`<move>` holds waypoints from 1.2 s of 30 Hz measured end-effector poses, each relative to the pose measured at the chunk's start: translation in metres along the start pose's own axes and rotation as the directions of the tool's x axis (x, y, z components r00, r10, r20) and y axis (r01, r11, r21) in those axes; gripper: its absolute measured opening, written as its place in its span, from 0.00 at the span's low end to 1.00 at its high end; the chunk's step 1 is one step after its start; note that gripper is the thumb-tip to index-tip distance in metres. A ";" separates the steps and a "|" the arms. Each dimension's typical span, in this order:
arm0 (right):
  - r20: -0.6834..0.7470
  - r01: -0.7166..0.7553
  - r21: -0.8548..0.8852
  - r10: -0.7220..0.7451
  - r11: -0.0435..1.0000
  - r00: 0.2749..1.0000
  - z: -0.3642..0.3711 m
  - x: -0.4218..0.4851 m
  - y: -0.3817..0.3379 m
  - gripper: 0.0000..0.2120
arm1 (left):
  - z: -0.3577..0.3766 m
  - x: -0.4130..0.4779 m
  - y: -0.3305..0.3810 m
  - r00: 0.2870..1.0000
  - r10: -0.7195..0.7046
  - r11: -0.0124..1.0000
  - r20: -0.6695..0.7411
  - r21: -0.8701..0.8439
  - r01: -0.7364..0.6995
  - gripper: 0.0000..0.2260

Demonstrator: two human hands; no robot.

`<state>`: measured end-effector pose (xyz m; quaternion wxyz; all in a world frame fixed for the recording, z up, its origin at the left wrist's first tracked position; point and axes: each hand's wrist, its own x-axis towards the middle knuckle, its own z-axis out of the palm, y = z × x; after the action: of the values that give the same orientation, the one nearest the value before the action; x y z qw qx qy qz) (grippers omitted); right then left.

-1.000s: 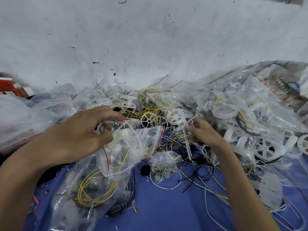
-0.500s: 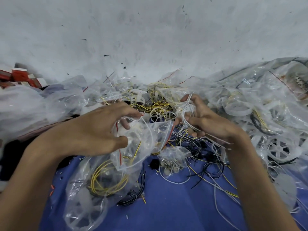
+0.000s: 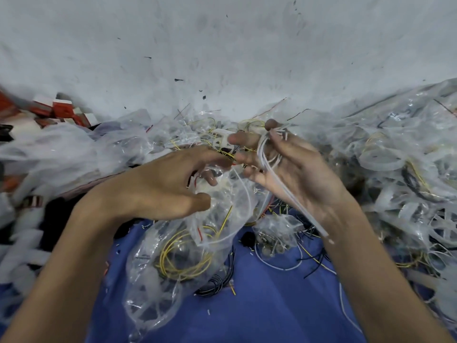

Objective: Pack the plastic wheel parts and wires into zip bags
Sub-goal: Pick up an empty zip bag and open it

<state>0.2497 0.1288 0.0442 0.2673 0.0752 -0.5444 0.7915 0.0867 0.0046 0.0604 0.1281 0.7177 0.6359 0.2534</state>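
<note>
My left hand (image 3: pixel 158 186) holds the mouth of a clear zip bag (image 3: pixel 180 246) with curled fingers; the bag hangs down over the blue cloth and contains yellow wires and a white plastic wheel. My right hand (image 3: pixel 291 167) is raised just right of the bag's mouth and grips a bundle of white wires (image 3: pixel 279 179), whose ends trail down past my wrist. Behind both hands lies a heap of loose wires and white wheel parts (image 3: pixel 222 142).
Filled clear bags of wheel parts (image 3: pixel 385 159) pile up at the right. More plastic bags (image 3: pixel 74 147) and red-and-white boxes (image 3: pixel 61 110) lie at the left. A small bag of parts (image 3: pixel 277 233) and loose black wires (image 3: pixel 217 283) lie on the blue cloth (image 3: pixel 259 308).
My right hand has lifted the white wire bundle up out of the pile and toward the bag's mouth. My left hand has kept hold of the bag's opening.
</note>
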 end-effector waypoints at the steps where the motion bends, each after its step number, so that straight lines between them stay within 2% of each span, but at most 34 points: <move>1: -0.011 -0.036 -0.097 0.035 0.995 0.999 0.000 -0.001 0.000 0.09 | 0.000 0.000 0.002 1.000 0.007 1.000 0.003 -0.006 -0.007 0.26; 4: -0.105 -0.143 -0.315 0.115 0.938 0.988 -0.001 -0.004 0.003 0.11 | 0.000 -0.001 0.005 1.000 0.006 1.000 0.005 0.012 -0.006 0.26; 8: -0.179 -0.175 -0.423 0.108 0.889 0.978 0.006 0.000 0.007 0.09 | -0.001 0.000 0.003 1.000 -0.023 0.999 0.002 0.027 0.023 0.25; 12: -0.296 -0.312 -0.561 0.167 0.767 0.940 0.017 0.004 0.010 0.04 | -0.002 -0.001 0.004 0.999 -0.040 0.999 -0.002 0.028 0.040 0.23; 14: -0.279 -0.328 -0.565 0.199 0.757 0.939 0.024 0.005 0.014 0.05 | -0.003 -0.002 0.005 0.998 -0.055 0.997 -0.012 0.051 0.056 0.26; 15: -0.261 -0.324 -0.623 0.201 0.713 0.944 0.028 0.005 0.017 0.08 | -0.003 -0.002 0.006 0.998 -0.054 0.997 -0.020 0.060 0.055 0.27; 17: -0.212 -0.291 -0.803 0.207 0.519 0.955 0.034 0.003 0.025 0.14 | -0.003 -0.003 0.007 0.997 -0.054 0.997 -0.047 0.050 0.056 0.27; 19: -0.187 -0.279 -0.919 0.314 0.278 0.931 0.038 0.002 0.034 0.15 | -0.004 -0.003 0.009 0.996 -0.070 0.997 -0.048 0.011 0.070 0.27; 21: -0.228 -0.234 -0.971 0.483 -0.048 0.846 0.041 0.002 0.043 0.13 | -0.004 -0.003 0.012 0.998 -0.067 0.998 -0.014 0.006 0.068 0.27; 22: -0.258 -0.190 -0.965 0.540 -0.179 0.801 0.044 0.004 0.045 0.13 | -0.004 -0.003 0.015 0.998 -0.058 0.998 0.007 0.014 0.058 0.28; 23: -0.290 -0.168 -0.952 0.587 -0.255 0.756 0.048 0.006 0.044 0.11 | -0.002 -0.003 0.018 0.999 -0.048 0.999 0.027 0.021 0.047 0.29; 24: -0.307 -0.154 -0.945 0.625 -0.288 0.717 0.053 0.011 0.041 0.08 | 0.000 -0.003 0.020 0.998 -0.044 0.999 0.043 0.023 0.043 0.30; 26: -0.324 -0.199 -0.945 0.661 -0.259 0.677 0.060 0.021 0.037 0.10 | 0.003 -0.002 0.023 0.997 -0.034 0.999 0.071 0.012 0.033 0.31; 28: -0.279 -0.187 -0.960 0.669 -0.208 0.689 0.062 0.028 0.038 0.07 | 0.002 -0.002 0.022 0.997 -0.025 1.000 0.066 0.021 0.024 0.30; 30: -0.260 -0.168 -0.965 0.656 -0.202 0.708 0.061 0.032 0.048 0.14 | -0.001 -0.002 0.019 0.999 -0.029 0.999 0.029 0.034 0.028 0.29; 31: -0.269 -0.163 -0.962 0.674 -0.218 0.688 0.060 0.033 0.051 0.15 | -0.002 -0.003 0.018 0.999 -0.034 0.999 0.015 0.037 0.034 0.29; 34: -0.267 -0.118 -0.962 0.766 -0.246 0.585 0.057 0.033 0.050 0.06 | -0.006 -0.005 0.013 0.998 -0.061 0.998 -0.011 0.010 0.061 0.28; 36: -0.241 -0.110 -0.970 0.777 -0.219 0.581 0.057 0.037 0.037 0.09 | -0.010 -0.006 0.009 0.995 -0.082 0.996 -0.055 -0.023 0.081 0.27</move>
<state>0.1895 0.0807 0.0511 -0.2348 -0.1536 -0.9447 0.1701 0.0887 -0.0045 0.0720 0.1278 0.6824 0.6654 0.2744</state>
